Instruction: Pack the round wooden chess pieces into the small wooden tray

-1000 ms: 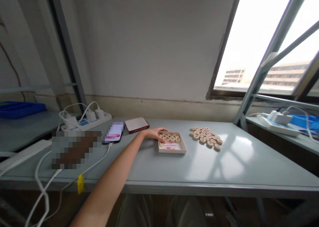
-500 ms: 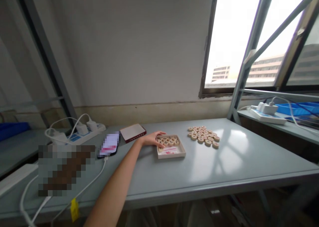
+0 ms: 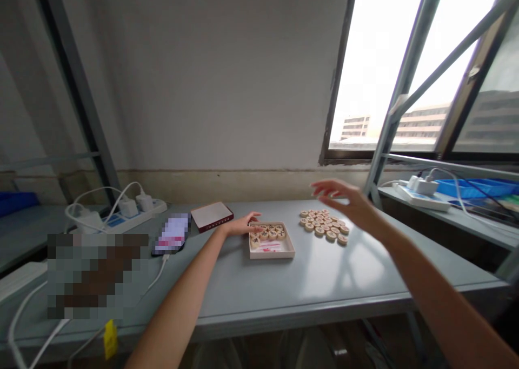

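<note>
My left hand [image 3: 242,224] is at the left rear corner of a shallow white box [image 3: 272,254], its fingers apart and nothing visible between them. Inside the box lie round wooden Chinese chess pieces [image 3: 272,234] with dark characters, one of them in front of the others at the left. Pink and white material [image 3: 270,246] shows at the box's front part. To the right, my right hand [image 3: 343,199] hovers in the air with fingers stretched out, holding nothing. Below and left of it, a cluster of more chess pieces [image 3: 324,226] lies flat on the table.
A dark red box lid [image 3: 211,216], white inside, lies behind my left forearm. A phone [image 3: 172,234] with a cable sits farther left, before a power strip [image 3: 140,216]. The grey table [image 3: 259,288] meets the wall; bed-frame posts and a window stand at the right.
My right hand has come into view from the right, above the loose pieces. My left hand has drawn back slightly from the box, uncovering the front left piece. The view has shifted slightly.
</note>
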Available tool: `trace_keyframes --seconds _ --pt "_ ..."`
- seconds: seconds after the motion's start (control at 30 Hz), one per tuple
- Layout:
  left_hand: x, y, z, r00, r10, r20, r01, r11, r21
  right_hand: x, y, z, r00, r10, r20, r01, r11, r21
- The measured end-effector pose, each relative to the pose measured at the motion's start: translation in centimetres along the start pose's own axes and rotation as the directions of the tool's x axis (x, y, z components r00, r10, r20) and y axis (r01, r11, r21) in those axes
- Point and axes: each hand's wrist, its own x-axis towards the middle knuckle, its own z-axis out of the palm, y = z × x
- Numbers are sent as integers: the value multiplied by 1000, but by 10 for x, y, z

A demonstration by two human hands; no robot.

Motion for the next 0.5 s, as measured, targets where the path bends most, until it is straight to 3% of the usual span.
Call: trace_keyframes --seconds 0.1,0.23,0.4,0.5 --pt "-1 2 3 998 -2 -63 1 1000 -15 -14 15 32 961 -1 277 62 976 -209" --pt "-6 9 6 999 -7 -53 7 1000 13 -31 29 66 941 71 329 38 949 -313" --pt "-6 13 5 1000 15 -12 -14 996 91 -29 34 62 905 119 408 9 954 -298" --pt "-5 12 3 999 34 -2 -33 992 119 -22 30 55 875 98 475 -1 980 -200"
